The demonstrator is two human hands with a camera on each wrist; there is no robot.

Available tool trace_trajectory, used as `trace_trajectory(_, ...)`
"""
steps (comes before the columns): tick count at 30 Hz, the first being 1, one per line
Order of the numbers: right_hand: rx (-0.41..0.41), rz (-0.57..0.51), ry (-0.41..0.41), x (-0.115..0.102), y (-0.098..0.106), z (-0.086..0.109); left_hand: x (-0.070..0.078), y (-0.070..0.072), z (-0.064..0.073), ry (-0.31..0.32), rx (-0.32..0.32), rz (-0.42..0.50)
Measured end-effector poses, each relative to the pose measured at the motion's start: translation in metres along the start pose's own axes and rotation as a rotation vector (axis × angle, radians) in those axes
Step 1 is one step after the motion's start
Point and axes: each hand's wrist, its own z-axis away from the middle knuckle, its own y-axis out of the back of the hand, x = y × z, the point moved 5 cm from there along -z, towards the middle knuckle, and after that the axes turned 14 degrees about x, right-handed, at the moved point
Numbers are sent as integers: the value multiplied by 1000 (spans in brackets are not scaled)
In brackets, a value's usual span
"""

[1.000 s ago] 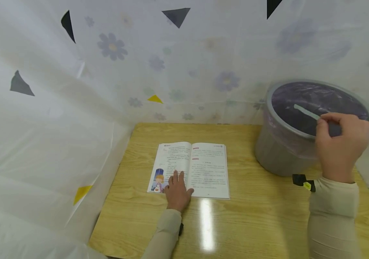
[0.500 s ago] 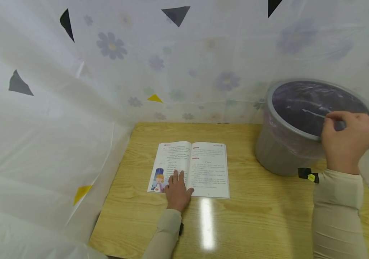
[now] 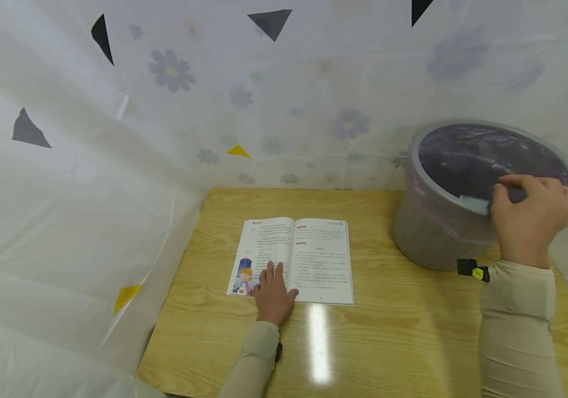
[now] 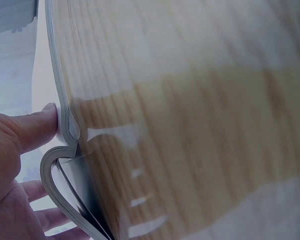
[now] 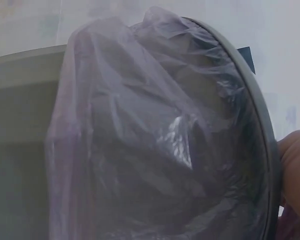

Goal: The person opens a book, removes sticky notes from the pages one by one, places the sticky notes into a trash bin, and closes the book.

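Observation:
An open book [image 3: 321,260] with printed text and a cartoon picture lies on the wooden table. My left hand [image 3: 272,298] rests on its lower middle, fingers spread over the left page. Seen from the left wrist, the thumb [image 4: 35,127] touches the curved page beside the spine. My right hand [image 3: 532,218] is over the near rim of a grey trash bin [image 3: 433,232], thumb and index finger close together. A blurred pale strip [image 3: 473,204] overlaps the rim beside the thumb, below the fingertips. I cannot tell whether the fingers still pinch it. The right wrist view hides the fingertips behind the rim.
A translucent purple liner [image 5: 130,125] covers the bin's inside and folds over its rim. Flower-patterned sheeting [image 3: 274,110] hangs behind the table, and white plastic sheeting [image 3: 89,232] stands on the left. Bare wood [image 3: 388,331] shows in front of the bin.
My right hand first shifted right, then slightly left. The pale strip, earlier pinched at the fingertips over the bin's opening, is now lower, at the rim. My left hand has stayed on the book.

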Motion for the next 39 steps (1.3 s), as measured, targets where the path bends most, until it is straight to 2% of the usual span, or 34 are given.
trace_trajectory(5,10,-23,17,-3,3,1,1,4,0,5,-11,4)
trace_trajectory(7,32,-50,49,-7,4,2,1,5,1,3,-13,6)
trace_trajectory(12,168,-204,186,-25,7,13,-1,6,2,15,-25,17)
trace_trajectory(16,295,-362,228,-49,9,38,-5,8,1,16,-51,29)
trace_trajectory(17,314,-385,244,-56,9,48,-7,9,1,13,-61,27)
trace_trajectory(19,300,-449,288,-71,5,71,-10,11,-1,2,-69,33)
trace_trajectory(21,216,-499,361,-83,-5,99,-13,15,-2,-12,-74,37)
trace_trajectory(22,149,-518,399,-88,-12,113,-15,17,-3,-19,-73,46)
trace_trajectory(25,-110,-564,484,-96,-39,157,-20,23,-5,-35,-66,107)
trace_trajectory(28,-402,-521,525,-95,-68,198,-30,30,-8,-2,-39,186)
trace_trajectory(30,-568,-460,537,-90,-85,223,-42,35,-12,68,0,232)
trace_trajectory(33,-768,-388,532,-83,-106,254,-65,40,-15,219,43,211)
trace_trajectory(36,-898,-359,508,-77,-125,278,-84,40,-17,329,39,152)
trace_trajectory(39,-992,-332,475,-71,-141,294,-88,37,-20,360,11,129)
